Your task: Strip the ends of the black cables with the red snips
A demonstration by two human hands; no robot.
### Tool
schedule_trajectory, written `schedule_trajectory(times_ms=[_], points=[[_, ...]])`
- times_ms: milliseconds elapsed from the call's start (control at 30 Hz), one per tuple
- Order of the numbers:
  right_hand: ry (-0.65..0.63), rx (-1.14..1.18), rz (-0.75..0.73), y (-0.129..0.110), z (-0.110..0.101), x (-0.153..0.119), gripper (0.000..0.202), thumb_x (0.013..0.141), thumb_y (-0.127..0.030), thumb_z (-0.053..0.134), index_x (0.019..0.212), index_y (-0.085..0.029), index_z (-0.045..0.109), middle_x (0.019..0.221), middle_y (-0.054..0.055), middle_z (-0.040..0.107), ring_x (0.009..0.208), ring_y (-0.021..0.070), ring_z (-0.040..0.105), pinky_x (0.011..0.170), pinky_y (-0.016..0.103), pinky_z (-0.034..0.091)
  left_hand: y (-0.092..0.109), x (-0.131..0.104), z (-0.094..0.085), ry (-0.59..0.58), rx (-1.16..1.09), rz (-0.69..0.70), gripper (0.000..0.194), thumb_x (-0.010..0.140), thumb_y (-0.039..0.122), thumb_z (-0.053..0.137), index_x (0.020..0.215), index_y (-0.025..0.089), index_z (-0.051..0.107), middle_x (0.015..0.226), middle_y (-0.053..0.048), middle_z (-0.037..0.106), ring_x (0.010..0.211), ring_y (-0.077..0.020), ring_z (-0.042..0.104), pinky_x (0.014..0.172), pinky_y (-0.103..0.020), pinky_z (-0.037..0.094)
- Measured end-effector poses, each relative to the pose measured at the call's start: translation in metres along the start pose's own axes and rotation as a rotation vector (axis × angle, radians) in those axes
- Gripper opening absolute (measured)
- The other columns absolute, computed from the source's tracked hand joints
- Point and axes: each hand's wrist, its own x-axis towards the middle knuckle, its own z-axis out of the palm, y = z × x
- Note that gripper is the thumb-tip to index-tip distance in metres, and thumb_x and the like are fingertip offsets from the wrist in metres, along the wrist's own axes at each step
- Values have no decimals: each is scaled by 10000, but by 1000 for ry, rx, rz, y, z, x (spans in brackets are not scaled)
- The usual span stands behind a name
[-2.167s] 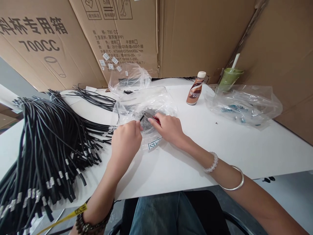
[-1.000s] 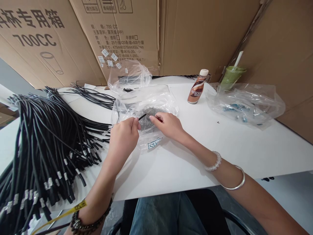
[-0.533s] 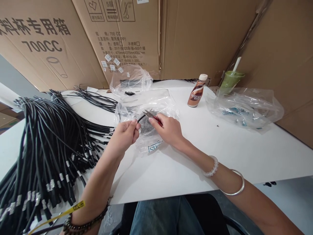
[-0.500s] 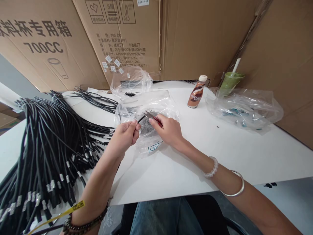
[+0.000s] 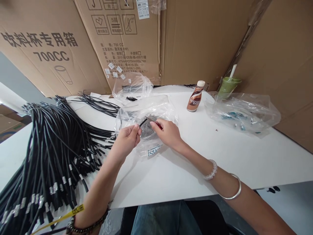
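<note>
A big bundle of black cables (image 5: 46, 147) sprawled across the white table (image 5: 220, 153). Above an open plastic bag (image 5: 146, 114), the left hand (image 5: 127, 140) pinched one thin black cable (image 5: 143, 122) near its tip; it looked light and limp, best gripped close to the end. The right hand (image 5: 168, 132) was closed around small red-handled snips (image 5: 153, 120).
</note>
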Motion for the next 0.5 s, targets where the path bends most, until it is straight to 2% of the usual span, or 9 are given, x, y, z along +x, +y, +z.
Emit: schedule_trajectory(times_ms=[100, 267, 367, 500], points=[[11, 0, 19, 3, 1, 0, 408, 931, -459, 418, 614, -208, 359, 555, -41, 464, 533, 120, 384, 520, 263, 238, -2, 0, 1, 75, 158, 46, 315, 915, 349, 343, 705, 208, 530, 415, 66, 374, 381, -112, 299, 445, -239, 250], [36, 7, 27, 5, 0, -5, 415, 940, -492, 391, 635, -212, 360, 552, -42, 464, 531, 123, 409, 522, 258, 251, -6, -1, 5, 315, 489, 187, 185, 892, 347, 495, 948, 209, 605, 530, 37, 515, 516, -171, 488, 581, -274, 312], [42, 0, 6, 5, 0, -7, 400, 934, -496, 411, 655, -214, 363, 560, -42, 472, 534, 123, 403, 531, 260, 254, -8, -1, 7, 390, 637, 256, 184, 914, 317, 469, 919, 212, 620, 585, 7, 571, 537, -179, 517, 586, -281, 280], [22, -15, -14, 4, 0, -6, 404, 923, -509, 441, 656, -213, 375, 566, -39, 484, 541, 123, 405, 535, 264, 255, -12, 1, 9, 443, 724, 351, 172, 921, 304, 481, 822, 214, 589, 721, -4, 652, 570, -150, 526, 576, -263, 288]])
